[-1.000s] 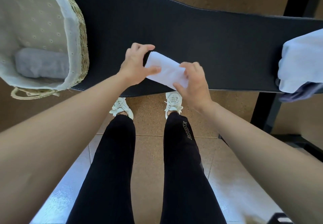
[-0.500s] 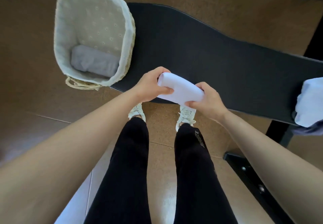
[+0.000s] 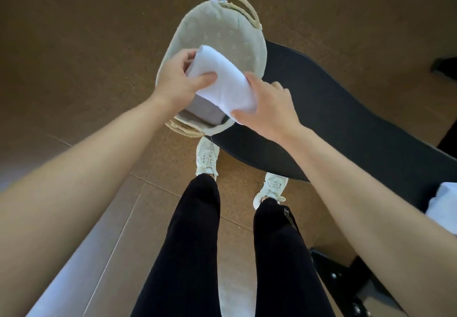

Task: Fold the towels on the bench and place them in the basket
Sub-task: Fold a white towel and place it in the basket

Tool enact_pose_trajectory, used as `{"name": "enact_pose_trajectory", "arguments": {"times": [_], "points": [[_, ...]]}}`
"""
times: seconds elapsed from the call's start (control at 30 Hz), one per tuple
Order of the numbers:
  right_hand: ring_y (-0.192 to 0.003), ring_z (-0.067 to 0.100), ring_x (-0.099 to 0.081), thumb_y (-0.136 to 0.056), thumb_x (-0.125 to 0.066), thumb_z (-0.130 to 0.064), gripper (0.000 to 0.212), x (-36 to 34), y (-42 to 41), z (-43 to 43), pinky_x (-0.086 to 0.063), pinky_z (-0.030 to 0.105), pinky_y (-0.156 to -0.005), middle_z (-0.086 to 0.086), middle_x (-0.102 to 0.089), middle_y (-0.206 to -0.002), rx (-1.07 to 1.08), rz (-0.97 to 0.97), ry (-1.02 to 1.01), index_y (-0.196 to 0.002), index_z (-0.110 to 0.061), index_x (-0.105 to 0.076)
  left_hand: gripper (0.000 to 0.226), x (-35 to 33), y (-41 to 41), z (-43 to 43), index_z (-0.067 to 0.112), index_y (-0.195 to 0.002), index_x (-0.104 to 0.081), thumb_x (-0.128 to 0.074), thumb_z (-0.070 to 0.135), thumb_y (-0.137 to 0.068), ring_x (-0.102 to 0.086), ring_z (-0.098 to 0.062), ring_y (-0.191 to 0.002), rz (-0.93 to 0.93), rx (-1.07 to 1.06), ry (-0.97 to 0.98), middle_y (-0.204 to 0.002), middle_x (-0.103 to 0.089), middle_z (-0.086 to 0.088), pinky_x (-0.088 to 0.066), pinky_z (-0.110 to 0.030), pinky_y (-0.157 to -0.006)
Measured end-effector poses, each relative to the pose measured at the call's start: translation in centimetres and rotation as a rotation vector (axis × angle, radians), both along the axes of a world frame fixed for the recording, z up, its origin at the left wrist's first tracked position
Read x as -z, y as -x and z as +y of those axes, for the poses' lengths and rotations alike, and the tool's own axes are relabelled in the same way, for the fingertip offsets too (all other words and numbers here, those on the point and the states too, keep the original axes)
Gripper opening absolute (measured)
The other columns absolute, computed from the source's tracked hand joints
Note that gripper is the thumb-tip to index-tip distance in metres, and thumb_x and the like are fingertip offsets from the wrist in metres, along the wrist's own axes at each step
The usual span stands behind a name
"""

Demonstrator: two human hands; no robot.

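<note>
Left grip (image 3: 178,86) and right grip (image 3: 269,111) pinch the folded white towel (image 3: 222,86), with the basket (image 3: 222,37) and a stowed grey towel (image 3: 205,108) beneath them; more cloth (image 3: 444,205) waits rightward.

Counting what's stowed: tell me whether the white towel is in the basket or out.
Out. The left hand and right hand grip the folded white towel over the basket; a grey towel lies inside.
</note>
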State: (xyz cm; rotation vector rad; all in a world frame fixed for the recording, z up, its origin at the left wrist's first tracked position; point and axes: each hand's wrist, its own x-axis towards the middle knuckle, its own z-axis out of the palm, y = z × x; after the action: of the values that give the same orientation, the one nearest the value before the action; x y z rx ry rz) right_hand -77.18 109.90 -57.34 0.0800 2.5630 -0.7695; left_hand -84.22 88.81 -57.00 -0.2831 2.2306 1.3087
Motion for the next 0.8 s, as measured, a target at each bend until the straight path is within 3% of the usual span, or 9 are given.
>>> {"name": "enact_pose_trajectory", "arguments": {"times": [0.17,0.33,0.43,0.6,0.7,0.8], "points": [[-0.111,0.034,-0.048,-0.077,-0.059,-0.046,0.056,1.7,6.1,-2.7,-0.031,0.044,-0.086,0.003,-0.069,-0.101,-0.193,-0.071,-0.287,-0.126,-0.02,-0.048,0.054,3.2,3.6,-1.4,0.018,-0.129,-0.066,-0.074,0.043,-0.082,-0.067,-0.019,-0.109,-0.002,0.071,0.18,-0.117,-0.072,0.002,-0.053,-0.038,-0.093],[-0.116,0.035,-0.044,-0.08,-0.059,-0.034,0.03,4.4,8.5,-4.1,-0.026,0.052,-0.102,0.007,-0.068,-0.099,-0.308,-0.192,-0.436,-0.096,-0.014,-0.043,0.039,5.4,4.7,-0.7,0.015,-0.12,-0.061,-0.069,0.04,-0.091,-0.054,-0.017,-0.094,0.031,0.185,0.323,-0.102,-0.061,0.004,-0.035,-0.029,-0.076],[-0.125,0.037,-0.047,-0.087,-0.061,-0.035,0.034,5.8,9.0,-4.6,-0.028,0.05,-0.104,0.011,-0.068,-0.111,-0.351,-0.249,-0.475,-0.109,-0.013,-0.048,0.041,6.1,4.6,-0.7,0.008,-0.118,-0.055,-0.063,0.042,-0.096,-0.059,-0.026,-0.102,0.05,0.273,0.41,-0.109,-0.063,-0.008,-0.034,-0.032,-0.076],[-0.127,0.04,-0.054,-0.093,-0.059,-0.034,0.057,6.7,10.2,-4.7,-0.041,0.048,-0.097,0.016,-0.062,-0.128,-0.345,-0.396,-0.36,-0.139,-0.008,-0.037,0.059,6.4,4.3,0.1,0.009,-0.149,-0.037,-0.057,0.037,-0.101,-0.057,-0.041,-0.124,0.092,0.448,0.598,-0.138,-0.056,-0.021,-0.044,-0.048,-0.098],[-0.127,0.04,-0.054,-0.092,-0.064,-0.036,0.074,6.7,10.8,-4.5,-0.043,0.045,-0.091,0.018,-0.053,-0.138,-0.355,-0.429,-0.335,-0.15,-0.009,-0.027,0.065,6.6,3.7,-0.1,0.016,-0.153,-0.04,-0.067,0.023,-0.094,-0.049,-0.039,-0.133,0.369,0.634,0.605,-0.154,-0.044,-0.018,-0.043,-0.048,-0.108],[-0.132,0.042,-0.043,-0.087,-0.072,-0.042,0.096,6.4,10.1,-4.4,-0.044,0.052,-0.098,0.02,-0.039,-0.145,-0.38,-0.287,-0.411,-0.159,-0.011,-0.017,0.061,6.9,3.6,-1.5,0.014,-0.143,-0.055,-0.075,0.017,-0.085,-0.039,-0.04,-0.145,0.615,0.888,0.513,-0.157,-0.044,-0.015,-0.034,-0.05,-0.116]]}}
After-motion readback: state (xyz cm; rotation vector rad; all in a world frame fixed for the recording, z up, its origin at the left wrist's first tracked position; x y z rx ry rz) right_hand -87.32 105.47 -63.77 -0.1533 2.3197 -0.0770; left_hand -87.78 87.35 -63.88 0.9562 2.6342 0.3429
